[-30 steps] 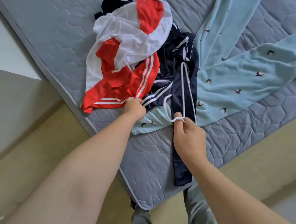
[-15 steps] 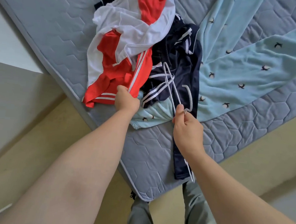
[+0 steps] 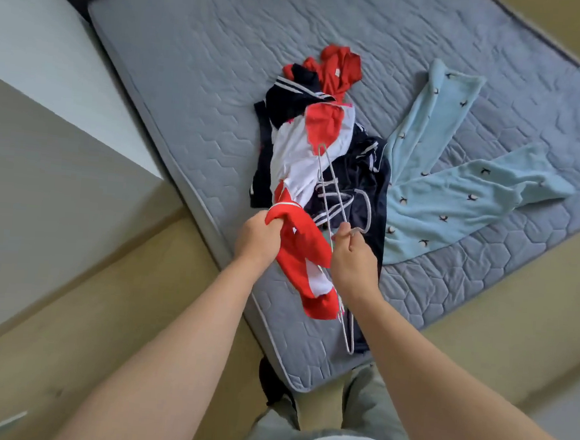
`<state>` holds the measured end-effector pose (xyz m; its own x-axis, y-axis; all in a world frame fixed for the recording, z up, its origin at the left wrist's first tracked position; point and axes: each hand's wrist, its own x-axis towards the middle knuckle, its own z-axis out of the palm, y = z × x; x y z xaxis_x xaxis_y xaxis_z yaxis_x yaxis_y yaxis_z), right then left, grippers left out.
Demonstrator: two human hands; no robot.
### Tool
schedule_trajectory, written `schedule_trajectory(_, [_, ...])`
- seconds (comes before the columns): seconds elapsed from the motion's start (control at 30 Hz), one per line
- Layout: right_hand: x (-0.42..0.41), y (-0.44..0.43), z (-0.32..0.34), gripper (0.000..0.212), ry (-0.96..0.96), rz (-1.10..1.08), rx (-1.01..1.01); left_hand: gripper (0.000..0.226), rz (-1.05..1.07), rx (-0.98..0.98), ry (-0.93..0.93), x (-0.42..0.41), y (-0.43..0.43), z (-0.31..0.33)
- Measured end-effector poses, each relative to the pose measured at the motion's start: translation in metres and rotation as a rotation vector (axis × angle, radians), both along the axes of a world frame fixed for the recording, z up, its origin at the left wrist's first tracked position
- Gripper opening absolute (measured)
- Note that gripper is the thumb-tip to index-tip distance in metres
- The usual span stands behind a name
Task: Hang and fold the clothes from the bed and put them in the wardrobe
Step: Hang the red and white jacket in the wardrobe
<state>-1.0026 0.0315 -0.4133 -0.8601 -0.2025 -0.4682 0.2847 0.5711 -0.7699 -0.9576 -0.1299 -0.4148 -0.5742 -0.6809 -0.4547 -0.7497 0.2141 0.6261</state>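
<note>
Left hand (image 3: 258, 236) is fisted tight on the red-and-white jersey (image 3: 301, 255), which hangs over the mattress (image 3: 190, 58) edge. Right hand (image 3: 354, 258) pinches the white wire hanger (image 3: 329, 195) at its neck. I judge the hanger's long axis runs far-to-near. The jersey is touching, just left of it, so the left hand feeds.

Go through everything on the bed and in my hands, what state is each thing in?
left hand: grips the red and white garment by one end
right hand: pinches the hangers by the hook
red and white garment: crumpled, one end held up
hangers: bare, nothing hung on them
navy garment: crumpled in the pile
light blue garment: spread out unfolded on the mattress
</note>
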Motion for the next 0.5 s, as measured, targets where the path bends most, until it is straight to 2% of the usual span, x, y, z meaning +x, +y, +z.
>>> schedule_trajectory(0.13, [0.037, 0.004, 0.033, 0.035, 0.033, -0.034, -0.023, 0.030, 0.183, 0.146, 0.157, 0.014, 0.007, 0.053])
schedule_trajectory(0.23, [0.063, 0.014, 0.056, 0.023, 0.007, -0.012, -0.086, 0.022, 0.289, 0.437, 0.347, 0.024, 0.014, 0.095])
schedule_trajectory(0.3, [0.085, 0.019, 0.071, 0.033, -0.026, 0.047, -0.138, 0.008, 0.238, 0.631, 0.457, 0.033, 0.021, 0.127])
schedule_trajectory(0.4, [0.115, 0.018, 0.089, 0.041, -0.010, 0.080, -0.038, 0.019, 0.160, 0.758, 0.567, 0.044, 0.032, 0.174])
schedule_trajectory(0.47, [0.128, 0.013, 0.096, 0.076, -0.057, 0.119, 0.037, 0.021, 0.170, 0.795, 0.632, 0.052, 0.035, 0.205])
schedule_trajectory(0.5, [0.134, 0.011, 0.099, 0.086, -0.047, 0.133, 0.106, 0.022, 0.173, 0.821, 0.664, 0.056, 0.036, 0.219])
